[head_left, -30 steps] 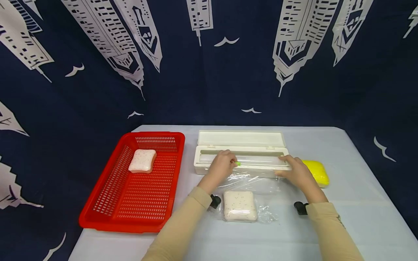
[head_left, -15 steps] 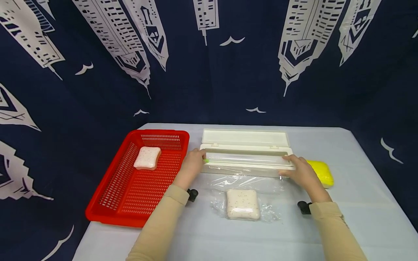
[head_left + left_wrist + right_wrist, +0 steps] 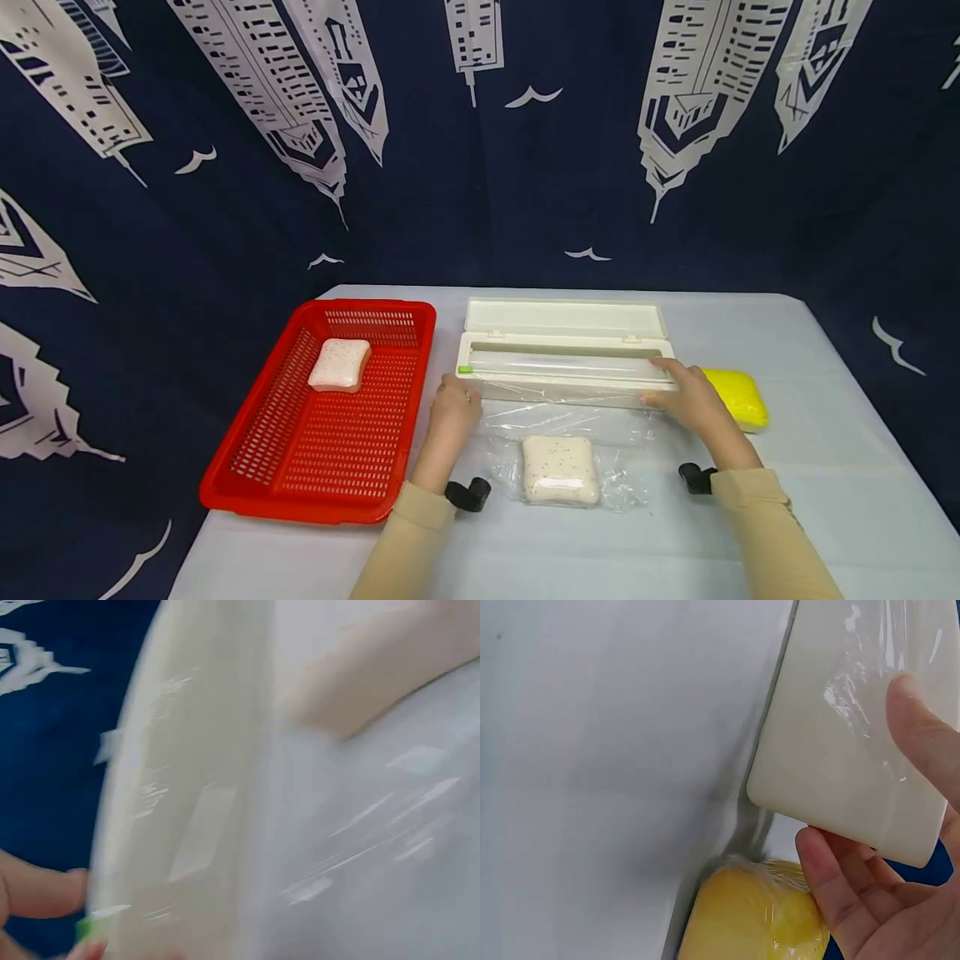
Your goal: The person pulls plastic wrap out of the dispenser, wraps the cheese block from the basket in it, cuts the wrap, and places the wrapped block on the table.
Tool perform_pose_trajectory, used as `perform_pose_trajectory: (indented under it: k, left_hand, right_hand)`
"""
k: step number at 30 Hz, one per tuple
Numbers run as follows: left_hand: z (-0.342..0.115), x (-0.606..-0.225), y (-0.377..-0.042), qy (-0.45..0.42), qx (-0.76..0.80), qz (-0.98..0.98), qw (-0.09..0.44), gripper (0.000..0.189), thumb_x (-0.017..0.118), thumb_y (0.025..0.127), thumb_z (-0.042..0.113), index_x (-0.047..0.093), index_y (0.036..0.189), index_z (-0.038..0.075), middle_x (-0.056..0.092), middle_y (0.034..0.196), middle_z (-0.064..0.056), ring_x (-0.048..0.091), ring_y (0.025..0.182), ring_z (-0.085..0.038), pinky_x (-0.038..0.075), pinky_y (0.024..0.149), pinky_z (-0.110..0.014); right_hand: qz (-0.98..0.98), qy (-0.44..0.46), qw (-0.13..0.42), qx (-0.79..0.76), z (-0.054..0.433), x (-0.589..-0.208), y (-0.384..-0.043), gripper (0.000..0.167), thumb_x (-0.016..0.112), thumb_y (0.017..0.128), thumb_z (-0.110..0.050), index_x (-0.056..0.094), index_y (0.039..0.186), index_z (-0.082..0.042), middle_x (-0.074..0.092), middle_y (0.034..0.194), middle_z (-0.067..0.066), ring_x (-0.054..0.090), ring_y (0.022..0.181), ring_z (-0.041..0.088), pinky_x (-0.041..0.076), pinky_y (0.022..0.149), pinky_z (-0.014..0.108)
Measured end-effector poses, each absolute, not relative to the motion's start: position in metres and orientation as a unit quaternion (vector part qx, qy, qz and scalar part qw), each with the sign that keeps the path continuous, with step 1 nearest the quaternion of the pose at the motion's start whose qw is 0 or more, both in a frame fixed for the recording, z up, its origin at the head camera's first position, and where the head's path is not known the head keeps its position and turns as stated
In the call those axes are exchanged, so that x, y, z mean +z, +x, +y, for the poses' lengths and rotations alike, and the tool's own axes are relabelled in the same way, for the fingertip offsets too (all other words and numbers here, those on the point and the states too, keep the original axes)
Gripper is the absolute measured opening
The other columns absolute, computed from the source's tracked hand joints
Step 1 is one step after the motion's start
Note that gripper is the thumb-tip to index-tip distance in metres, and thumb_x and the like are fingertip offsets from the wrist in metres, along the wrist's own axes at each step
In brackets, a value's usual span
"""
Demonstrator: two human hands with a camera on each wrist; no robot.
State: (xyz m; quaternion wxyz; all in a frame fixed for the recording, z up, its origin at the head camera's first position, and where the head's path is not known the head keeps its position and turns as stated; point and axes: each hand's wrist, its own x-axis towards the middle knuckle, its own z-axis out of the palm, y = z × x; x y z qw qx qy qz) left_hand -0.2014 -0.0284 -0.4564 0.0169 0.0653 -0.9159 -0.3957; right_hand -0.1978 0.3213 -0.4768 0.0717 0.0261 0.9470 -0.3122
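Observation:
A white cling film dispenser (image 3: 566, 392) stands with its lid raised and a clear roll inside. My right hand (image 3: 690, 400) grips its right end; in the right wrist view the thumb (image 3: 922, 727) presses the film-covered front. My left hand (image 3: 456, 408) is at the left front corner, fingers loosely bent, just below the green slider (image 3: 465, 369). In the left wrist view its thumb (image 3: 45, 892) shows beside the dispenser's edge. Clear film runs from the dispenser onto the table, and on it lies a white speckled bread-slice-shaped block (image 3: 560, 471).
A red plastic basket (image 3: 412, 408) on the left holds a similar pinkish-white block (image 3: 340, 365). Behind my right hand sits a film-wrapped yellow block (image 3: 735, 398). The white table (image 3: 637, 550) ends at a dark blue patterned cloth (image 3: 465, 192).
My left hand slid the green slider leftward to the dispenser's left end, then let go and dropped toward the front corner. My right hand has kept its grip on the right end.

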Motion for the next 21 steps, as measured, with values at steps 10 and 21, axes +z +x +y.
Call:
perform_pose_trajectory:
  k: [10,21]
  left_hand:
    - [-0.027,-0.494,-0.211,0.153,-0.606,-0.78,0.027,0.033,0.068,0.086,0.015,0.066,0.099,-0.015,0.071,0.079,-0.02,0.062,0.071,-0.02,0.05,0.067,-0.028]
    - [-0.035,-0.483,-0.2,0.095,-0.643,-0.759,0.043,0.021,0.068,0.092,0.016,0.068,0.099,-0.004,0.068,0.081,-0.01,0.055,0.07,-0.007,0.045,0.069,-0.023]
  right_hand:
    - [0.944,0.071,-0.012,-0.323,0.303,-0.471,-0.177,0.095,0.082,0.079,-0.025,0.027,0.153,-0.003,0.022,0.146,0.039,0.026,0.131,0.057,0.035,0.101,0.069]
    - [0.928,0.029,-0.102,-0.358,0.29,-0.462,-0.143,0.019,0.078,0.084,-0.017,0.072,0.097,-0.004,0.066,0.102,0.015,0.059,0.095,0.026,0.049,0.082,0.033]
